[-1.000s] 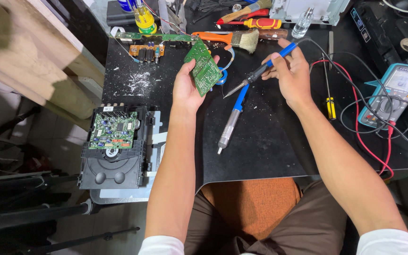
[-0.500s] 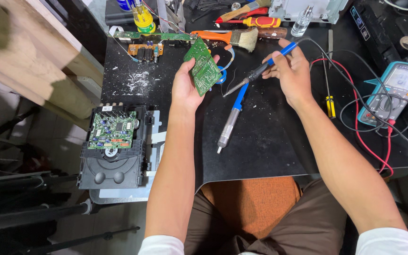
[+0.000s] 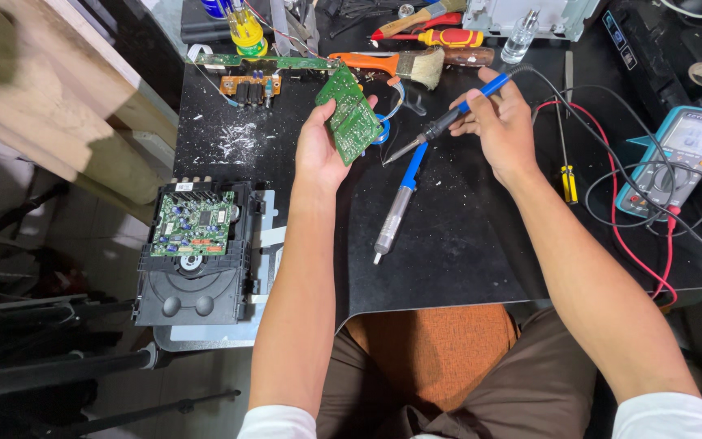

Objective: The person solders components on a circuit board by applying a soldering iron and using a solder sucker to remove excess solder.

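My left hand [image 3: 316,150] holds a small green circuit board [image 3: 349,115] tilted up above the black mat [image 3: 448,236]. My right hand [image 3: 497,122] grips a blue-handled soldering iron [image 3: 457,114], its tip pointing left toward the board's lower right edge with a small gap between them. A second tool with a blue grip and a silver shaft, a desoldering pump [image 3: 397,203], lies on the mat between my hands.
An opened black disc drive with a green board [image 3: 192,244] sits at the mat's left edge. At the back lie a brush with an orange handle [image 3: 392,65], screwdrivers [image 3: 440,36] and a long green board [image 3: 270,61]. A teal multimeter [image 3: 680,158] with red and black leads is at right.
My left hand has tipped the circuit board a little. The soldering iron tip stays close to the board's edge. Nothing else moved.
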